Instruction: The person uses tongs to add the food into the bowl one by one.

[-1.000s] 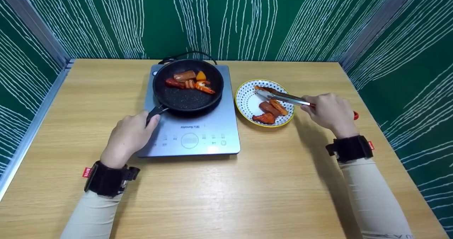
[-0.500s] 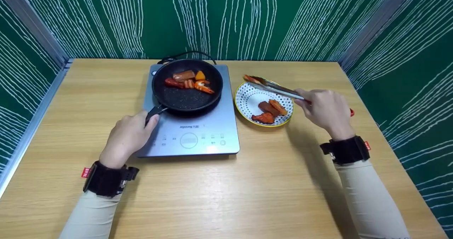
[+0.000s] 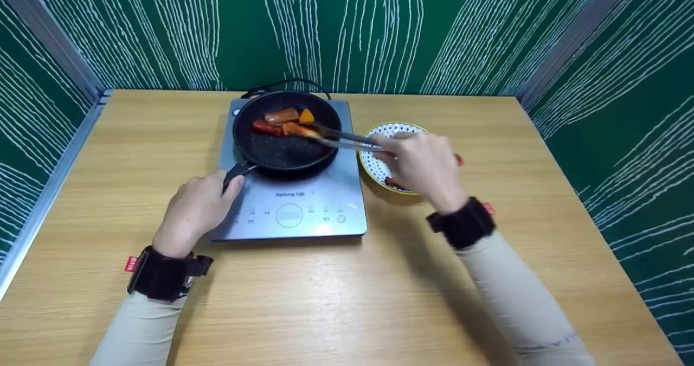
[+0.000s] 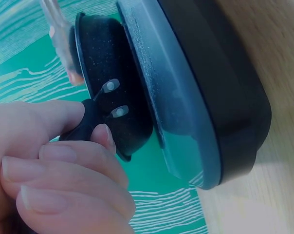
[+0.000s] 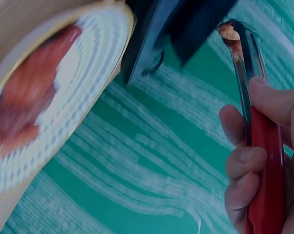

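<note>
My left hand (image 3: pixel 198 209) grips the black handle (image 4: pixel 81 122) of the frying pan (image 3: pixel 282 152), thumb along its top. The pan sits on the silver induction cooker (image 3: pixel 290 206). In its back half lie a brown sausage piece (image 3: pixel 282 117), a dark red piece (image 3: pixel 265 128) and a yellow piece (image 3: pixel 306 116). Reaching in from the right, my right hand (image 3: pixel 425 165) holds metal tongs (image 3: pixel 352 138) by their red handles (image 5: pixel 266 170). Their tips pinch an orange-red food piece (image 5: pixel 229 34) over the pan, overlapping the shrimp there.
Right of the cooker stands a dotted plate (image 3: pixel 374 162) with a yellow rim, partly hidden under my right hand. Reddish-brown food pieces (image 5: pixel 35 83) lie on it. A black cord (image 3: pixel 295 80) runs behind the pan, near the green wall (image 3: pixel 368 30).
My right hand lifted the orange-red piece off the plate with the tongs and carried it left over the pan. The left hand and the pan have stayed in place.
</note>
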Demonstrator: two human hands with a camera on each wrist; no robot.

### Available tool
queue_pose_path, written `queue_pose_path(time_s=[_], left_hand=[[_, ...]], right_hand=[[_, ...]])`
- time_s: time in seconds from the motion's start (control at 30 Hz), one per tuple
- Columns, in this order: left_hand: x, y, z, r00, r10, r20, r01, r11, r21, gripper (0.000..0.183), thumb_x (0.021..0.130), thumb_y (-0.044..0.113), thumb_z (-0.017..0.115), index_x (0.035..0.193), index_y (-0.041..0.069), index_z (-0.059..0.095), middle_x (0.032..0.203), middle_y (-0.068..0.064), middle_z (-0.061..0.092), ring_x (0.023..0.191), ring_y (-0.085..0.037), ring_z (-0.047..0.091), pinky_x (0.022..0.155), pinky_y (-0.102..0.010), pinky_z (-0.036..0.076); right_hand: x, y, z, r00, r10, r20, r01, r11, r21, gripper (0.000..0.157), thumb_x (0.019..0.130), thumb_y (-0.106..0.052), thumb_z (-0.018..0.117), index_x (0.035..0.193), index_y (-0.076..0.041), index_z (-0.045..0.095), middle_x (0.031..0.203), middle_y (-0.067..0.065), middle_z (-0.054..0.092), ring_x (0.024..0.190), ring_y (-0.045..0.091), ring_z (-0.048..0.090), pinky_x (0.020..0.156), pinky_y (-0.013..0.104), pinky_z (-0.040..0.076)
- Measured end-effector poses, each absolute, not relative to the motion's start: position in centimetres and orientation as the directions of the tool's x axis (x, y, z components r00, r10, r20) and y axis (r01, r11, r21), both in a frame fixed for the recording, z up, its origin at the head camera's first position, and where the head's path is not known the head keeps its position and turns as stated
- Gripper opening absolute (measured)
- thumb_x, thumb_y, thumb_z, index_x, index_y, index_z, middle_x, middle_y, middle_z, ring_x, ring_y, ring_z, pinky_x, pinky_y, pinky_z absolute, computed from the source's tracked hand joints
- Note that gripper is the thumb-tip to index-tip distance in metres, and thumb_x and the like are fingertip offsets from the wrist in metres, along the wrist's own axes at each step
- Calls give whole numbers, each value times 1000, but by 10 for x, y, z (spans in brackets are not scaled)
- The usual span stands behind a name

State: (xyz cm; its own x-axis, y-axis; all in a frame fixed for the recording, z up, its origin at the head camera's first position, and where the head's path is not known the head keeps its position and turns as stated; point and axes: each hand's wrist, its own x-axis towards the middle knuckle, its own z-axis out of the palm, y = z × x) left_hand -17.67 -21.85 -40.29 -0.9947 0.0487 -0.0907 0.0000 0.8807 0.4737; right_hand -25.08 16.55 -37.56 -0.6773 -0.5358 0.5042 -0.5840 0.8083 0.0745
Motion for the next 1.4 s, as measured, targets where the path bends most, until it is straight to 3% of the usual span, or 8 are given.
queue_pose_path(time_s=[0.13, 0.33, 0.6, 0.9, 1.27, 1.4], left_hand=[[-177, -218, -402, -995, 47, -88, 0, 880, 476, 42, 114, 45, 44, 97, 7, 52, 75, -7, 43, 67, -26, 50, 59, -36, 32], [-177, -218, -401, -995, 51, -80, 7, 882, 472, 42, 114, 44, 44, 98, 6, 53, 76, -8, 45, 68, -27, 51, 59, -36, 33], [-176, -219, -401, -995, 46, -83, 2, 884, 468, 43, 114, 45, 43, 97, 6, 52, 77, -8, 45, 68, -28, 52, 58, -37, 33], [-178, -217, -402, -995, 62, -73, 19, 880, 475, 43, 114, 45, 44, 97, 6, 53, 76, -7, 46, 66, -27, 51, 58, -37, 33], [-177, -219, -402, -995, 54, -85, 7, 879, 477, 43, 114, 45, 44, 98, 6, 53, 76, -8, 45, 67, -27, 51, 59, -37, 33], [-177, -219, -402, -996, 51, -79, 8, 883, 470, 44, 114, 45, 43, 99, 5, 54, 77, -9, 46, 68, -28, 52, 58, -37, 33]], right_hand=[[-254, 137, -382, -675, -548, 494, -585, 805, 95, 12, 102, -33, 73, 105, -22, 77, 68, 1, 64, 51, 20, 51, 42, 39, 36], [-259, 105, -390, -665, -546, 510, -569, 812, 128, 20, 105, -34, 69, 119, -23, 78, 69, 4, 65, 50, 22, 53, 43, 43, 43], [-264, 82, -397, -660, -575, 483, -534, 812, 238, 25, 102, -34, 72, 126, -27, 76, 75, 8, 69, 54, 26, 61, 43, 44, 46], [-264, 85, -398, -664, -583, 468, -567, 800, 194, 30, 103, -33, 72, 131, -21, 72, 84, 11, 70, 59, 30, 64, 44, 47, 48], [-259, 104, -389, -650, -595, 472, -600, 783, 161, 34, 103, -37, 72, 134, -21, 74, 83, 8, 67, 55, 22, 54, 45, 40, 44], [-257, 108, -388, -657, -588, 473, -599, 787, 147, 33, 102, -34, 73, 133, -22, 75, 84, 7, 66, 56, 24, 56, 46, 42, 45]])
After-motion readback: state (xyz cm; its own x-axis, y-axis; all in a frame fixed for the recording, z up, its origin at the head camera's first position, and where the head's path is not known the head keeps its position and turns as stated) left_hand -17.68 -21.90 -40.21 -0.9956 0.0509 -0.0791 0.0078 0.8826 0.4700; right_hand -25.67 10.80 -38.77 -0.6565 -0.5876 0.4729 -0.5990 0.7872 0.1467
